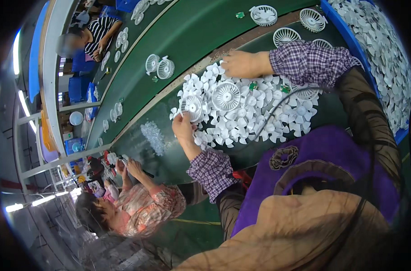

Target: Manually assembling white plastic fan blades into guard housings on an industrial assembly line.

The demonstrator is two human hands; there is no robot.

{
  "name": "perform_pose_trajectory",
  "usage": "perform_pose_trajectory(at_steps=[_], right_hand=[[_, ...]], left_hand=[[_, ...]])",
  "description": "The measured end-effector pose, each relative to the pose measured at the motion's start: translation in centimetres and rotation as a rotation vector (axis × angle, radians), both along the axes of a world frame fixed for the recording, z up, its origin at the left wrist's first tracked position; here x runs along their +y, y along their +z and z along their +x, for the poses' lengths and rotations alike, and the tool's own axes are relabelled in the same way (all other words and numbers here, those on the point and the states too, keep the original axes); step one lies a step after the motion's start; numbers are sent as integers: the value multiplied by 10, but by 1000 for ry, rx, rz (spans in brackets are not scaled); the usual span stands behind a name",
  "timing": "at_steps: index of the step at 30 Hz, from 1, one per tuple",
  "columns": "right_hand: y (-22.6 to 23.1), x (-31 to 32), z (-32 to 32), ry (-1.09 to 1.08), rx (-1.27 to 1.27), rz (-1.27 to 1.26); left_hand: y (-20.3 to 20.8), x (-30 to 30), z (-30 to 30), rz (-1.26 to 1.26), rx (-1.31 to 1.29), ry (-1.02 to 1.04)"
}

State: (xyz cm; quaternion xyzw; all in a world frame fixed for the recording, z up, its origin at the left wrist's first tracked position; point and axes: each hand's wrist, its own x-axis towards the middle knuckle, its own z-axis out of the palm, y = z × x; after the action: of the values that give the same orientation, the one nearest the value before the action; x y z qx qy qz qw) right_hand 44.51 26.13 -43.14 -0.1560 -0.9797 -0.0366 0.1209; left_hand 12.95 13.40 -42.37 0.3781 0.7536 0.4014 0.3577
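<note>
The fingers (pixel 182 118) of the left hand (pixel 184 128) are curled closed around the edge of a small white round fan part (pixel 193 106), which they hold just above the left side of a heap of white fan blades (pixel 246 113) on the green table (pixel 137 149). To the left of this hand a small pile of clear little pieces (pixel 153 137) lies on the table, well apart from the heap. Farther left and lower, a co-worker in a patterned shirt (pixel 147 207) sits at the same table with both hands close together over small things; another person in a striped shirt (pixel 97 31) sits at the far side of the green conveyor belt (pixel 192 27). On the belt, a pair of white fan grilles (pixel 160 66) stands near its edge. In the middle of the heap lies a white round fan frame (pixel 226 96), just beside the part in the left hand. The right hand (pixel 244 64) rests at the upper edge of the heap with the fingers bent down on the blades; I cannot tell if it grips any of them. More white grilles (pixel 286 35) lie beyond the checked sleeve (pixel 309 61), and at the far right a blue bin (pixel 345 27) is full of white blades.
</note>
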Motion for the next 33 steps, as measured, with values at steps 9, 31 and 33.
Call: perform_pose_trajectory(at_steps=[9, 31, 33], right_hand=[[19, 8, 37, -344, -82, -145], [100, -88, 41, -87, 517, -113], [101, -89, 43, -97, 514, -116]], left_hand=[[122, 60, -8, 395, -351, -113], [79, -20, 188, 315, -750, -402], [78, -17, 191, 352, -773, -396]])
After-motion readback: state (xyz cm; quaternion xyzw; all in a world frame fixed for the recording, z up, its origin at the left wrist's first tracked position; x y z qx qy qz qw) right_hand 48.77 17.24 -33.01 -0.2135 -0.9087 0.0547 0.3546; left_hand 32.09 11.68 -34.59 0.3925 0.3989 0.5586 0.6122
